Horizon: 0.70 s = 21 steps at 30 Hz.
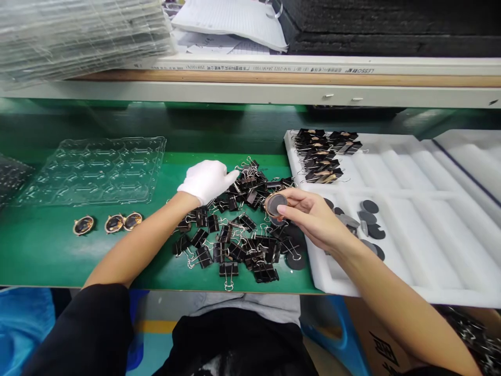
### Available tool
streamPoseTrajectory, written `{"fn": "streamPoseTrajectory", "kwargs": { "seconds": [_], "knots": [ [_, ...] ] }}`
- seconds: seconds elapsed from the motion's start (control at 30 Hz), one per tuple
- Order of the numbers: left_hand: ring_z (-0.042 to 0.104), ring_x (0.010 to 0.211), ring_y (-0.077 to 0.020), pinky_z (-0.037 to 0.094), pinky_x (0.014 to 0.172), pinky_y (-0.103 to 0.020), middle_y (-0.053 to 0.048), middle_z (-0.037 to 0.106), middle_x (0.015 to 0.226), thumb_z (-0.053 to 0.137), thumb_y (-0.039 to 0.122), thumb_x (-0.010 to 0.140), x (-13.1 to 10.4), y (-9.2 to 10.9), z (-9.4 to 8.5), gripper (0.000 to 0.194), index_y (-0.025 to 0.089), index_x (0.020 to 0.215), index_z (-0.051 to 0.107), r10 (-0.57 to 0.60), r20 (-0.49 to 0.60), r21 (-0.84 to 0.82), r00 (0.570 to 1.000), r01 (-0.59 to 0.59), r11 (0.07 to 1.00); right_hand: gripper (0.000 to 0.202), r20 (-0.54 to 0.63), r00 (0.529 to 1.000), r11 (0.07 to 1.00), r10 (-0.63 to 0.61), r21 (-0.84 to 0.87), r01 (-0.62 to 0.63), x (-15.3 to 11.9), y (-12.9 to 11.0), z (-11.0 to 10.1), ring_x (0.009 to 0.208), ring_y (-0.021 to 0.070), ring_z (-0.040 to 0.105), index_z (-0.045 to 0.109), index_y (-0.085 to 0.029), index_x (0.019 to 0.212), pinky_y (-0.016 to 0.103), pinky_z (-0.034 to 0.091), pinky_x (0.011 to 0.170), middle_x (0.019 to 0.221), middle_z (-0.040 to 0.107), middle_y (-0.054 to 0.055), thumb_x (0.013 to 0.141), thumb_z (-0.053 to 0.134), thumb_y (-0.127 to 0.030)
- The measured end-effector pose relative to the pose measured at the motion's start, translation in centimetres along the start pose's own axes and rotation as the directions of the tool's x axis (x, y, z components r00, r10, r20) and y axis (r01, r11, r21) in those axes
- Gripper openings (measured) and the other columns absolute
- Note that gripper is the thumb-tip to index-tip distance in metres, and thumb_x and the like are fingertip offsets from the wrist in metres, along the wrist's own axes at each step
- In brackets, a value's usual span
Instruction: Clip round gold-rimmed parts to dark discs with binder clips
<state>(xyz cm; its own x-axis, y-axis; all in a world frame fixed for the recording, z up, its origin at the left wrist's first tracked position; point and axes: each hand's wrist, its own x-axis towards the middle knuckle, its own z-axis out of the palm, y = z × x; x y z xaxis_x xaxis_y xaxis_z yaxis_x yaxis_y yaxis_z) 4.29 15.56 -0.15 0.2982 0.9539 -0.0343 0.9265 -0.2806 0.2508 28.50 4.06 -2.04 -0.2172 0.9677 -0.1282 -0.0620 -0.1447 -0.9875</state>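
Note:
My left hand [207, 181], in a white glove, is over the back left of a pile of black binder clips [238, 245] with wire handles. Its thumb reaches right to the handles of the upper clips; the other fingers are hidden beneath it, so I cannot tell whether it grips one. Bare, my right hand [309, 214] pinches a round gold-rimmed piece with a dark grey disc [276, 203] on its face, held above the pile's right side. Three gold-rimmed oval pieces with dark faces, one the left piece [83, 225], lie on the green table [39, 250].
A clear plastic tray [105, 172] lies at the left. On the right, a white compartment tray [426, 230] holds rows of clamped binder clips [321, 156] and loose grey discs [368, 218]. A shelf edge [250, 93] crosses behind, with stacked trays [78, 42] and papers [230, 23].

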Motion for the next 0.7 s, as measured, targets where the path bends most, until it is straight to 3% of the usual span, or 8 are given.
{"fn": "streamPoseTrajectory", "kwargs": {
  "seconds": [0.13,0.27,0.37,0.47,0.6,0.7],
  "knots": [
    [0.047,0.048,-0.0180,0.033,0.056,-0.034,-0.004,0.053,0.050,0.052,0.043,0.086,0.2,-0.5,-0.3,0.039,0.022,0.054,0.058,0.012,0.061,-0.144,0.998,-0.003,0.990,0.029,0.000,1.000,1.000,0.005,-0.001,-0.005,0.1,0.1,0.0,0.087,0.0181,0.070,0.078,-0.022,0.103,0.029,0.054,0.073,0.103,0.079,0.007,0.082,0.087,-0.040],
    [0.046,0.047,-0.0185,0.032,0.055,-0.034,-0.005,0.052,0.048,0.050,0.048,0.088,0.1,-0.5,-0.5,0.046,0.022,0.051,0.056,0.029,0.027,-0.091,0.999,-0.027,0.996,0.027,0.012,1.000,1.000,0.011,-0.005,-0.011,0.1,0.1,0.1,0.085,0.0175,0.069,0.078,-0.022,0.102,0.029,0.053,0.072,0.101,0.078,0.006,0.083,0.087,-0.039],
    [0.048,0.047,-0.0197,0.032,0.053,-0.033,-0.006,0.051,0.047,0.050,0.053,0.088,0.3,-0.4,0.0,0.050,0.022,0.050,0.057,0.045,0.083,-0.055,0.996,-0.040,0.998,0.029,0.016,1.000,1.000,0.024,-0.016,-0.024,0.2,0.1,0.2,0.084,0.0186,0.068,0.078,-0.022,0.103,0.030,0.053,0.072,0.100,0.078,0.007,0.082,0.087,-0.040],
    [0.050,0.046,-0.0175,0.035,0.052,-0.032,-0.004,0.057,0.050,0.054,0.042,0.084,0.4,-0.6,-0.3,0.038,0.021,0.053,0.061,0.051,0.111,-0.180,0.992,-0.031,0.983,0.030,0.022,0.999,0.999,0.032,-0.005,-0.032,0.3,0.2,0.2,0.085,0.0191,0.068,0.078,-0.022,0.102,0.031,0.053,0.072,0.101,0.078,0.007,0.081,0.087,-0.042],
    [0.051,0.044,-0.0124,0.037,0.047,-0.027,-0.002,0.064,0.057,0.057,0.038,0.086,-1.2,0.3,-1.8,0.030,0.018,0.064,0.066,0.050,-0.008,-0.534,0.999,-0.047,0.844,0.031,0.045,0.998,0.997,0.048,0.051,-0.051,0.4,0.3,0.3,0.087,0.0184,0.066,0.078,-0.022,0.103,0.030,0.054,0.073,0.108,0.076,0.008,0.081,0.087,-0.043],
    [0.051,0.048,-0.0099,0.038,0.049,-0.024,0.000,0.061,0.056,0.058,0.041,0.092,-3.5,2.3,-2.0,0.038,0.017,0.061,0.060,0.105,-0.209,-0.656,0.972,-0.219,0.722,0.034,0.081,0.996,0.993,0.035,0.112,-0.044,0.4,0.4,0.5,0.103,0.0211,0.067,0.078,-0.023,0.108,0.034,0.057,0.084,0.119,0.074,0.009,0.083,0.087,-0.045]
  ]
}}
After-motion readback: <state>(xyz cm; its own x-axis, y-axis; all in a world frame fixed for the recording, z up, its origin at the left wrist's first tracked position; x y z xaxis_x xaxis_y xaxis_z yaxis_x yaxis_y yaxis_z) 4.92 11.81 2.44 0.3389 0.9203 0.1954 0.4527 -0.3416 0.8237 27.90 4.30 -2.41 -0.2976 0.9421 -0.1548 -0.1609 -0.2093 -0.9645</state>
